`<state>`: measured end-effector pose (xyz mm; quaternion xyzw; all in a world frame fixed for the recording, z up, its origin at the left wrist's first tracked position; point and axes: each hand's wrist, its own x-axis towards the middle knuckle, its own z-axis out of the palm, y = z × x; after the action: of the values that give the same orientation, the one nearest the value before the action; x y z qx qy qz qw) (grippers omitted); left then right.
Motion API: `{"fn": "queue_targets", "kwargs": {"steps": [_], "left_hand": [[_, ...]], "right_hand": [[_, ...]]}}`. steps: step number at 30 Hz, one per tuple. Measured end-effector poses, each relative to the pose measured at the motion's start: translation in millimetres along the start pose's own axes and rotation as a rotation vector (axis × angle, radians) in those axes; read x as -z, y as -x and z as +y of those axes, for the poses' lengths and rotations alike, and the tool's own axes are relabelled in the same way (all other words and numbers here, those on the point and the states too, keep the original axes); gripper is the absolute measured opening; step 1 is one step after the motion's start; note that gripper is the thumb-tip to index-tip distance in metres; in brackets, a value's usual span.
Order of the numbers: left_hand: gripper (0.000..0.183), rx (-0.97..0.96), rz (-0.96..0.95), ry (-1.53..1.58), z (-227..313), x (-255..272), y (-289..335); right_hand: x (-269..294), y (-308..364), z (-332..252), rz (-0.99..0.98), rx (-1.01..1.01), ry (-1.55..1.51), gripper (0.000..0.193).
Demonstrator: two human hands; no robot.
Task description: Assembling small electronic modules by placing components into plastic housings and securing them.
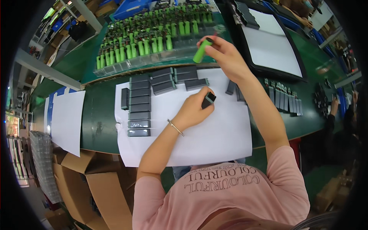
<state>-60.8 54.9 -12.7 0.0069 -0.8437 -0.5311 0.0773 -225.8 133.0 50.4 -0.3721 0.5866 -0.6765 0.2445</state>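
The right hand (pixel 227 57) pinches a green cylinder (pixel 200 54), which slack fingers could drop; the left hand (pixel 192 109) grips a dark case (pixel 208 100), inside unclear.

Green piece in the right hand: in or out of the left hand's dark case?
Out. The right hand holds the green piece apart from the dark case in the left hand.

My left hand (pixel 195 107) covers much of the black case (pixel 208 100), and my right hand (pixel 225 56) hides part of the green cylinder (pixel 200 53).
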Motion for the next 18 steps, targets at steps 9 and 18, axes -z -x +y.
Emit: {"fn": "queue_targets", "kwargs": {"steps": [9,18], "left_hand": [[0.024,0.084,-0.245,0.249,34,-23,2],[0.030,0.225,-0.320,0.600,53,-50,11]], "right_hand": [[42,123,-2,-0.012,0.023,-0.405,0.036],[41,169,-1,-0.051,-0.061,-0.161,0.034]]}}
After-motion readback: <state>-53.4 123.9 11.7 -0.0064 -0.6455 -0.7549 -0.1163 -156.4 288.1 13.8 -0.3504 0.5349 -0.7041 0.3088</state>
